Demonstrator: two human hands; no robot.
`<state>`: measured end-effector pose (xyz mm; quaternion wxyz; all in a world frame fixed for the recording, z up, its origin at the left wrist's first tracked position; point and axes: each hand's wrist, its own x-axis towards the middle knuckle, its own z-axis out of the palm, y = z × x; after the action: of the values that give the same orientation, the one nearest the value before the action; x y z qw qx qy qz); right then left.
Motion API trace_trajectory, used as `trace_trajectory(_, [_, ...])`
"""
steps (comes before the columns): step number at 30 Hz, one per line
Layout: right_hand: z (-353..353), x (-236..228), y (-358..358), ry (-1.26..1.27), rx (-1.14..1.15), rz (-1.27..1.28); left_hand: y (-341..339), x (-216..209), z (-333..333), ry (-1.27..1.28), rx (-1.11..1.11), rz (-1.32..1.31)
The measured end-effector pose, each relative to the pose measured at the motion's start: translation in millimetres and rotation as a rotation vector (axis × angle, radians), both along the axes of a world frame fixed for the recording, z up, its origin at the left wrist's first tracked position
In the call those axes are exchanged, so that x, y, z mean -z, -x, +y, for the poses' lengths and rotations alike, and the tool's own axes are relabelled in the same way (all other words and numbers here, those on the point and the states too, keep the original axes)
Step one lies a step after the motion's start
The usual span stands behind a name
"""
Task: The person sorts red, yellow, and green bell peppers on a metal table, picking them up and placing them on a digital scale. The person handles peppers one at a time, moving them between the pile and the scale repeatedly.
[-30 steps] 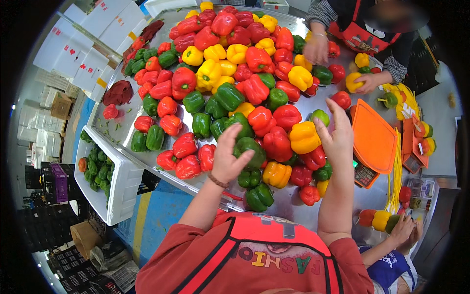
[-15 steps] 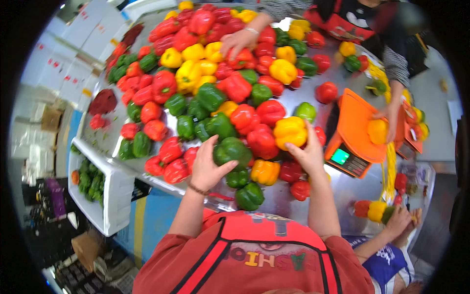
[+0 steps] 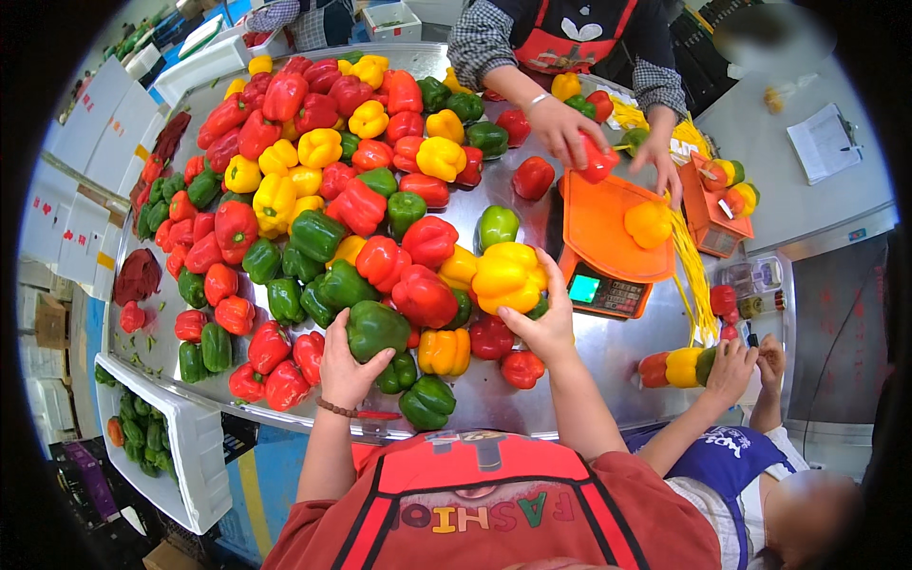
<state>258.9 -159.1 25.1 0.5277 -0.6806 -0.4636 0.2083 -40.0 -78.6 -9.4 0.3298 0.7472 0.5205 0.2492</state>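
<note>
My left hand (image 3: 348, 369) is closed round a large dark green bell pepper (image 3: 377, 331), its thumb across the near side. In my right hand (image 3: 543, 321) sits a big yellow bell pepper (image 3: 508, 275), gripped between thumb and fingers. Both peppers are above the near part of the metal table (image 3: 513, 408). Between my hands lie an orange-yellow bell pepper (image 3: 445, 352) and a red bell pepper (image 3: 425, 295). Closer to me rests another green bell pepper (image 3: 427, 403).
A big pile of red, yellow and green peppers (image 3: 275, 199) covers the left. An orange weighing scale (image 3: 613, 228) stands at right, where a person across holds a red pepper (image 3: 595, 160). Another person's hands (image 3: 731, 370) hold stacked peppers (image 3: 676, 368). A white foam box (image 3: 190, 456) sits at lower left.
The view has shifted, so the table appears farther left. The person across has brought a red pepper from the pile to the scale. My hands still hold the same green and yellow peppers.
</note>
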Motion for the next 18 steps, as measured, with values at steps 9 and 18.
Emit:
trace_trajectory(9, [-50.5, 1.4, 3.7, -0.026, -0.021, 0.176, -1.6, -1.6, -0.5, 0.019, -0.017, -0.006])
trace_trajectory(18, [-52.0, 7.8, 8.2, 0.021, -0.021, 0.13, -1.9, 1.8, -1.2, 0.012, -0.02, -0.021])
